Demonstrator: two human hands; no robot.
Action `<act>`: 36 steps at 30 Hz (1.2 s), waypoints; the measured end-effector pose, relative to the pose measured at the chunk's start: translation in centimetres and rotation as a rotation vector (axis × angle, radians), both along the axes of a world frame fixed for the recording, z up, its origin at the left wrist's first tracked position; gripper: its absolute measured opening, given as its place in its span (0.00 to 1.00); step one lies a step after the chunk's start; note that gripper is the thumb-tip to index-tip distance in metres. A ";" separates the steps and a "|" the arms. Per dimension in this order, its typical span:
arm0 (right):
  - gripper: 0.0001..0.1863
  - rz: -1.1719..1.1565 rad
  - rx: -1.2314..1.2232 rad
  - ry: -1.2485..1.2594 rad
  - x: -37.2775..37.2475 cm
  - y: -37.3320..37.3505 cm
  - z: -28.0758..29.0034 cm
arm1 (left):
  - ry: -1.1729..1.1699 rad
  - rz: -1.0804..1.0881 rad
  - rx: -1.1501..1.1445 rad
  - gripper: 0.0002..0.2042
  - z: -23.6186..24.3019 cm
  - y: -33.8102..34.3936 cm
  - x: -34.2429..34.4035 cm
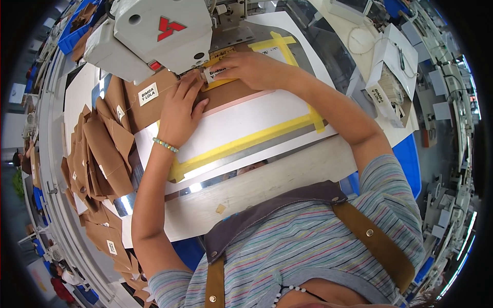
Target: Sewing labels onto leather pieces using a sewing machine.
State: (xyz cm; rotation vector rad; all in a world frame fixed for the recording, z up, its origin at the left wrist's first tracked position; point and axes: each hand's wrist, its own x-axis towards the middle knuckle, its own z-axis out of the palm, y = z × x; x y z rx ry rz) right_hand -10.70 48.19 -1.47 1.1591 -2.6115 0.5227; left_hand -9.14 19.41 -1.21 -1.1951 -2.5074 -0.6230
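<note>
Under the head of a white sewing machine [159, 38] lies a brown fabric panel [226, 95]. On the panel is a white label [211, 76] with dark print, framed by a yellow guide piece [218, 83]. My left hand [182, 105], with a beaded bracelet at its wrist, rests on the brown fabric, fingers stretched toward the needle area and thumb apart. From the right, my right hand [254, 72] reaches over the label and yellow guide, its fingers laid across them. The needle and some fingertips are hidden.
A white board edged with yellow tape [246, 136] lies nearer me. Brown labelled pieces [97, 149] heap at the left, joined by thread to the work. An open white box of labels [390, 84] stands at right. A blue bin [410, 161] sits below the table's right side.
</note>
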 end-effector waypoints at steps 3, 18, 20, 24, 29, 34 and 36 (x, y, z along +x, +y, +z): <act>0.26 0.023 0.078 0.059 -0.2 -0.3 0.2 | -0.019 0.041 -0.023 0.22 0.4 -0.9 0.5; 0.25 -0.010 0.121 -0.019 -0.1 -0.6 0.9 | -0.081 0.081 -0.051 0.20 0.4 -2.3 0.7; 0.24 0.001 0.074 0.005 0.1 -0.7 0.8 | -0.079 0.081 -0.054 0.20 0.4 -2.4 0.7; 0.24 -0.041 0.063 -0.099 0.0 -0.7 0.9 | -0.048 0.082 -0.063 0.21 0.4 -2.5 0.6; 0.23 -0.040 0.014 -0.068 -1.4 -0.5 -0.1 | -0.062 0.089 -0.074 0.21 0.3 -2.6 0.4; 0.23 -0.044 -0.008 -0.045 -2.2 -0.9 0.0 | -0.067 0.068 -0.061 0.22 0.5 -2.6 0.3; 0.23 -0.060 -0.006 -0.020 -2.5 -0.8 -0.2 | -0.048 0.079 -0.090 0.22 0.8 -2.5 0.4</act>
